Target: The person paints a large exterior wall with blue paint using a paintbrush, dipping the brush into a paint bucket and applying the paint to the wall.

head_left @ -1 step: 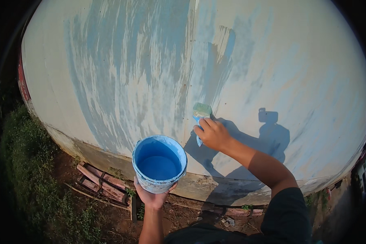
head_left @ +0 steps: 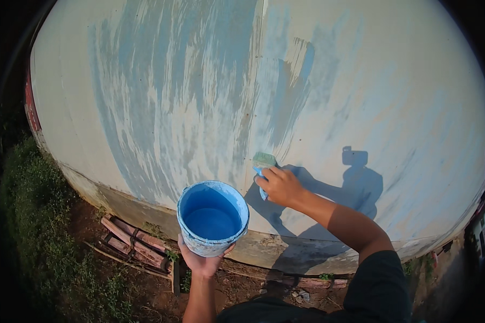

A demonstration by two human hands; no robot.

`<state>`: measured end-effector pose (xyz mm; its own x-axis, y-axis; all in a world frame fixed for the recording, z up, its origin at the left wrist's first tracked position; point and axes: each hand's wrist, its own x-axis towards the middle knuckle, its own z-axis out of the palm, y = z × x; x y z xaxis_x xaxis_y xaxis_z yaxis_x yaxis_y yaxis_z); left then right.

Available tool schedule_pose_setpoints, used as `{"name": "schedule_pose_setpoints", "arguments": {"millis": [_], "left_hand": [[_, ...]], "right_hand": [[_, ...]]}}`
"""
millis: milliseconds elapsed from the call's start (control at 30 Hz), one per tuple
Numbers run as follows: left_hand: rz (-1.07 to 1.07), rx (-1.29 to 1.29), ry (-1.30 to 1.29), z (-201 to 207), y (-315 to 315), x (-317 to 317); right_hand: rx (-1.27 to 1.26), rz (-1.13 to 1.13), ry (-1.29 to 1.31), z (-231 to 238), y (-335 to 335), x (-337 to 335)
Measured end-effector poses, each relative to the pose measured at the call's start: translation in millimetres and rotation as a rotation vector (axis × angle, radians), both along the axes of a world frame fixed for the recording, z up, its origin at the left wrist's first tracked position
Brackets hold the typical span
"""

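Observation:
My left hand [head_left: 203, 262] cups a paint bucket [head_left: 213, 248] from below, its fingers around the base. Inside lies blue paint [head_left: 212, 223], and dried smears coat the rim. Level with the bucket's top and to its right, my right hand [head_left: 280, 185] is closed round the blue handle of a paintbrush [head_left: 264, 160]. The brush points up, its pale greenish bristles at the wall [head_left: 404, 107]; whether they press on it is hard to tell. Blue-grey streaks [head_left: 161, 70] cover the wall's upper left and middle, with cream surface showing between them.
My shadow [head_left: 361, 180] falls on the wall right of the brush. Below the wall runs a stained concrete base [head_left: 145, 215]. Reddish planks [head_left: 132, 242] lie on the soil at lower left, beside green weeds [head_left: 32, 199]. Small rubble [head_left: 302, 295] sits near my body.
My right hand and the paintbrush have moved slightly down the wall. The bucket in my left hand stays almost in place.

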<state>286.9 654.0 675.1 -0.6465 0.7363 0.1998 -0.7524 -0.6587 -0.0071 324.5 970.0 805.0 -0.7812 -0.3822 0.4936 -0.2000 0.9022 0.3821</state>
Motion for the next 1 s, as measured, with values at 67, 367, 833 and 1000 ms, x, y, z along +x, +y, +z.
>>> {"name": "schedule_pose_setpoints", "arguments": {"millis": [67,367,833,1000], "left_hand": [[-0.013,-0.038,0.038,-7,-6,-2],[-0.033,-0.023,0.008,-5,-9,-6],[-0.044,-0.089,-0.068,-10,-26,-1],[-0.025,-0.193,-0.111,-9,-18,5]], "right_hand": [[-0.19,-0.039,-0.037,21,-9,-4],[0.02,-0.054,0.668,220,-9,-32],[-0.179,-0.143,-0.319,-29,13,13],[0.035,-0.121,0.191,101,6,13]]}}
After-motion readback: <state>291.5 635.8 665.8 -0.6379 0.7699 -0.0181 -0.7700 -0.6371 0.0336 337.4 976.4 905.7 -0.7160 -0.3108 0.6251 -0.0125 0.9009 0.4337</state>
